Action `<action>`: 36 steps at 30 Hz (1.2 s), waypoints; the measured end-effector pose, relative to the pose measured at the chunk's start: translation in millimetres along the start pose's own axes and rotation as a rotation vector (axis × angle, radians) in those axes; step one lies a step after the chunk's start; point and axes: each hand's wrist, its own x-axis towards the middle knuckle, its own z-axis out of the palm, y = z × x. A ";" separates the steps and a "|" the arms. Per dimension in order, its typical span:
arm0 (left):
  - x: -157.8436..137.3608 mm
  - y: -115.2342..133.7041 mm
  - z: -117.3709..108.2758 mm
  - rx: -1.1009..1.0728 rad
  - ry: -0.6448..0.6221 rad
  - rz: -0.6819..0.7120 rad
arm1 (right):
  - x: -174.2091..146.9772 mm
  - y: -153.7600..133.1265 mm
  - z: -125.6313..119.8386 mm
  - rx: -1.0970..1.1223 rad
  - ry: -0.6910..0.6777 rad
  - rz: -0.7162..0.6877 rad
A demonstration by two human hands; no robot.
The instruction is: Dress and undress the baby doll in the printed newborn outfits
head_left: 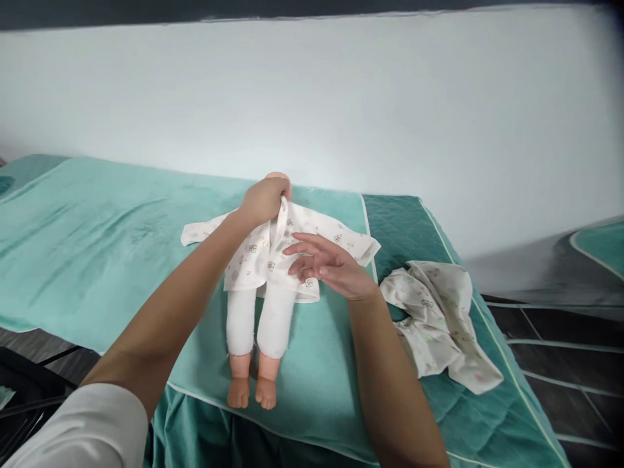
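Observation:
A baby doll [276,322] lies on its back on the bed, its bare feet toward me and its legs in white cloth. A white printed baby shirt [244,263] covers its trunk, with both sleeves spread to the sides. My left hand [266,198] is closed at the neck, by the shirt's collar, and hides most of the doll's head. Over the right half of the shirt front hovers my right hand [324,260], fingers apart and holding nothing; whether its fingertips touch the cloth I cannot tell.
Crumpled printed baby clothing [439,318] lies to the right on the dark green quilted cover [394,224]. A light green sheet [121,240] spreads beneath the doll. The white wall [312,97] stands directly behind the bed. A black object [29,383] is at the lower left.

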 end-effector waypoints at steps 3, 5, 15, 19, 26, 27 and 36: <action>-13.3 -14.3 -0.7 0.055 0.089 -0.133 | -1.7 -0.8 -0.2 -0.035 0.035 -0.029; -25.0 -23.0 0.8 0.034 0.200 -0.169 | -1.0 -0.1 -0.8 -0.054 0.150 -0.068; -131.8 -25.7 16.1 -0.301 0.300 -0.161 | 18.0 22.7 2.7 -0.560 0.429 -0.232; -173.9 -41.7 16.1 -0.150 0.382 -0.103 | 20.3 32.6 8.3 -0.743 0.364 -0.183; -184.8 -98.4 -12.2 0.412 0.323 -0.489 | 14.0 40.8 -22.5 -0.577 0.929 -0.323; -182.4 -103.4 -15.2 0.429 0.324 -0.559 | 11.3 41.6 -27.6 -0.582 1.026 -0.320; -168.9 -130.5 -37.4 0.432 0.305 -0.721 | -40.0 49.1 -41.5 -1.142 1.401 0.225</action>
